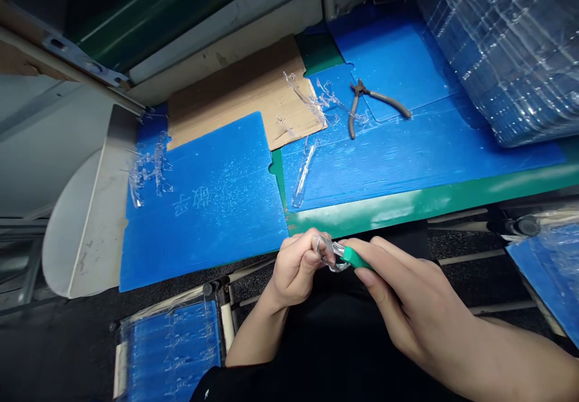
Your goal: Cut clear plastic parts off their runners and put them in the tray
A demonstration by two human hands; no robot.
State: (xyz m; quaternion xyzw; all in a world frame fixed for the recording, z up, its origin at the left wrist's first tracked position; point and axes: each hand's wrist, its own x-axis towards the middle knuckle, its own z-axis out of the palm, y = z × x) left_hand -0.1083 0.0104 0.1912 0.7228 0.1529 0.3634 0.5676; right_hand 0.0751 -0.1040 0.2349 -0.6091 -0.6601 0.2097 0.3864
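My left hand (296, 267) is closed round a small clear plastic part (326, 252), held just off the near edge of the bench. To its right, my right hand (407, 287) grips a green-handled tool (354, 258), whose metal end meets the clear part. The exact shape of that end is too small to tell. Beyond my hands, a long clear plastic piece (304, 175) lies on the blue sheet. Farther back rest pliers (360, 90) with their handles spread, beside clear plastic scraps (328, 97).
Blue sheets (226, 191) and brown cardboard (235, 94) cover the green bench (389, 206). Stacked clear trays (520, 52) stand at the back right. More clear scraps (158, 163) lie at the left. Lower left is a rack with a clear tray (172, 347); another blue-lined rack (552, 269) is at right.
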